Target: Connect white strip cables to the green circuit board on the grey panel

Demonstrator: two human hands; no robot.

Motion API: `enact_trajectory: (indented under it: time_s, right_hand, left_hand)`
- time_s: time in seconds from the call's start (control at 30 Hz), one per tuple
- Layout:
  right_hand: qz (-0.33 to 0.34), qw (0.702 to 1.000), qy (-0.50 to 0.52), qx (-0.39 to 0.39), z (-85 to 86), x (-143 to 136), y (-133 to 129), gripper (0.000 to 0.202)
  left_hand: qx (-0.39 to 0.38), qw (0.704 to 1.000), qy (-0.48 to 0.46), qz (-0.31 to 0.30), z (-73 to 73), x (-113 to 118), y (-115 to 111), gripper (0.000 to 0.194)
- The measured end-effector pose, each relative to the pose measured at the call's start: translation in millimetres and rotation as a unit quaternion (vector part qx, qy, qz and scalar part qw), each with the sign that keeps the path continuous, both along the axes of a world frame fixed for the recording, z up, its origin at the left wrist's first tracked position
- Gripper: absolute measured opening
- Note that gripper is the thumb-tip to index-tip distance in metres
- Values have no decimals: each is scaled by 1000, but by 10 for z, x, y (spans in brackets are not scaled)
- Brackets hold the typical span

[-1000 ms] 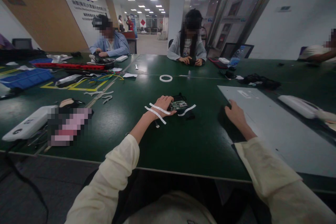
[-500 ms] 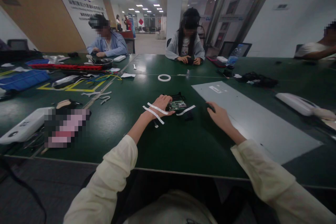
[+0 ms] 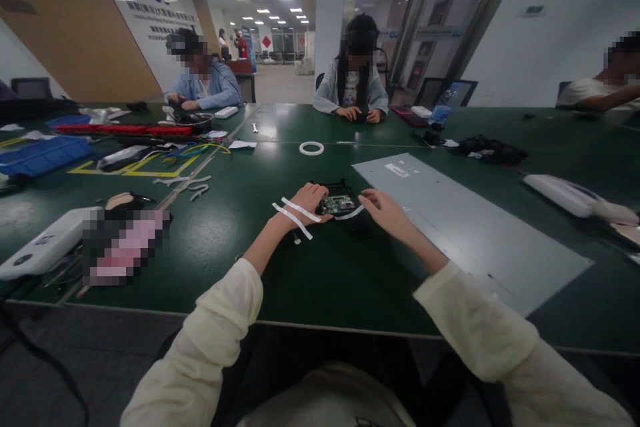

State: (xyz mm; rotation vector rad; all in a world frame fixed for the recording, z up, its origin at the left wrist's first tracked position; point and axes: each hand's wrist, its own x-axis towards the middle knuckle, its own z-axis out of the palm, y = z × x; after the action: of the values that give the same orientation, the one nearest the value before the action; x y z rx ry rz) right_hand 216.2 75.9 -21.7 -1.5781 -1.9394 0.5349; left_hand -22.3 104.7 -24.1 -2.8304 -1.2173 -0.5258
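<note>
My left hand (image 3: 306, 200) is closed round the left side of a small black device whose green circuit board (image 3: 338, 203) lies exposed. Two white tape strips (image 3: 295, 215) are stuck across the back of that hand. Another white tape strip (image 3: 350, 213) runs along the device's near right edge. At its right end my right hand (image 3: 383, 209) has thumb and fingertips pinched together on the strip. Beneath the device, a short cable end (image 3: 297, 238) pokes out near my left wrist.
A large grey panel (image 3: 450, 220) lies on the green table right of my hands. Ahead is a white tape roll (image 3: 311, 148). Left are a white power bank-like case (image 3: 47, 240), a blue tray (image 3: 45, 155) and wires (image 3: 203, 149). Several people sit around the table.
My right hand has moved left from beside the panel to the tape strip at the device. The grey panel has shifted slightly left. My left hand has stayed on the device.
</note>
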Motion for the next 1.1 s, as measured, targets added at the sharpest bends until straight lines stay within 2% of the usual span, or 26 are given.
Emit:
enact_trajectory:
  time_s: [0.13,0.23,0.33,0.4,0.47,0.6,0.7,0.77,0.83,0.97,1.03,1.1]
  right_hand:
    - [30,996,-26,-81,93,-64,34,42]
    - [48,993,-41,-95,156,-33,25,40]
    - [85,991,-14,-105,236,12,-17,38]
    - [101,988,44,-110,304,9,-57,39]
    - [98,977,146,-120,375,-51,-100,40]
    - [74,913,371,-154,452,-360,-169,39]
    - [68,885,425,-176,405,-652,-198,36]
    - [67,894,405,-182,335,-803,-207,34]
    - [56,918,358,-161,260,-894,-207,31]
    - [48,974,220,-27,152,-922,-178,32]
    - [46,986,158,10,127,-903,-164,36]
    - [49,992,120,6,123,-884,-161,39]
  left_hand:
    - [7,1000,4,1,-5,1,10,43]
    - [11,1000,8,-4,-9,-2,9,43]
    - [12,1000,7,-2,-13,1,4,43]
    - [11,1000,5,4,-9,7,-4,41]
    - [10,1000,6,8,3,15,-16,40]
    - [16,1000,7,4,33,30,-51,43]
    - [27,1000,4,-3,31,41,-68,46]
    - [32,999,3,2,19,49,-71,43]
    - [32,999,4,6,12,57,-74,40]
    - [25,1000,-7,-7,37,72,-104,45]
    - [23,1000,-15,-8,53,75,-123,50]
    - [20,1000,-21,-7,58,76,-134,55]
